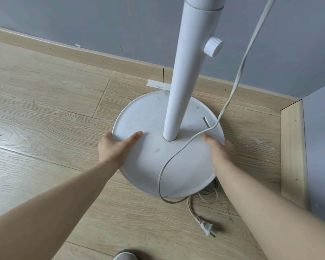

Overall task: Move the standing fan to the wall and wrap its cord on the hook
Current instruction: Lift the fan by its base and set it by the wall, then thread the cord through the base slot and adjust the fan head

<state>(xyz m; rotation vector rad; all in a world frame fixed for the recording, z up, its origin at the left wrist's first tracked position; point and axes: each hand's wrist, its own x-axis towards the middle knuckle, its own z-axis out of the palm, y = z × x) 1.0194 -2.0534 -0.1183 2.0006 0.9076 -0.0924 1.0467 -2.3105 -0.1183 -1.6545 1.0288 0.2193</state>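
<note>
**Both hands on the fan's base, close to the wall**

The tall white standing fan (184,81) rises through the upper middle of the frame, and its round white plastic base (158,117) sits at the centre, near the pale wooden skirting board (83,53) under the grey painted wall (101,21).

The left hand (113,147) clamps the left rim of the base, thumb flat on top and the other fingers hidden beneath. The right hand (220,149) grips the right rim the same way, thumb on top and fingers curled round the edge. Holding opposite sides low down probably keeps the top-heavy fan balanced while it is placed. I cannot tell whether the base is clear of the light wood-grain floor (45,109).

The thin white power cord (238,72) hangs from the upper right, passes by the right thumb, crosses the base and drops over its near edge. More cord lies bunched at the lower right edge of the base, and the white two-pin plug (206,227) rests on the floor at lower right. Loose like this, the cord could get trapped under the base.

No hook is in view, so the wrapping looks not yet begun.
</note>
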